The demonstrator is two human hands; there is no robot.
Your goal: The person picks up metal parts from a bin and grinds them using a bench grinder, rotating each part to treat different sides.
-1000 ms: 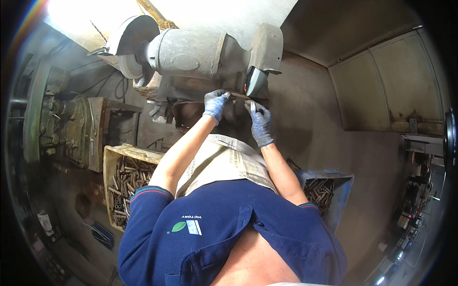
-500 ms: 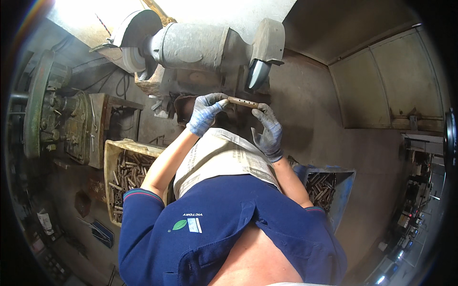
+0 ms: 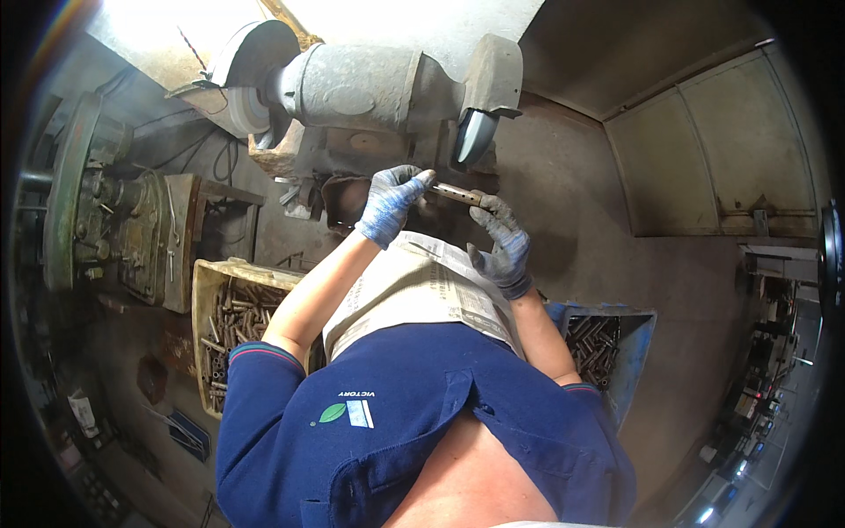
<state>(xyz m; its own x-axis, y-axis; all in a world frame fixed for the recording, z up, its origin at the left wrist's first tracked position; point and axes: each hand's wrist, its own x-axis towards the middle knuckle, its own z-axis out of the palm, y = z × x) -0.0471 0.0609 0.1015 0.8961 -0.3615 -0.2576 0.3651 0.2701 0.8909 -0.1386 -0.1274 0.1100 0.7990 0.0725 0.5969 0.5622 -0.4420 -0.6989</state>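
Observation:
A short metal tube with a row of small holes point(image 3: 457, 194) is held between my two gloved hands, below the bench grinder's right wheel point(image 3: 476, 138) and apart from it. My left hand point(image 3: 390, 206), in a blue and grey glove, pinches the tube's left end. At the other end, my right hand point(image 3: 503, 246) grips with its fingertips, the rest of that hand curved beneath. The tube slopes, its left end farther from me and its right end nearer.
The grinder's grey motor point(image 3: 352, 85) spans the far side, with another wheel point(image 3: 247, 111) at its left. A yellowish bin point(image 3: 202, 330) of metal tubes stands left, a blue bin point(image 3: 635, 343) of similar pieces right. Newspaper point(image 3: 414, 286) covers my lap. Green machinery point(image 3: 75, 194) stands far left.
Both hands have shifted a little to the right with the tube. The left hand has risen slightly, so the tube slopes more, and its holed side looks brighter.

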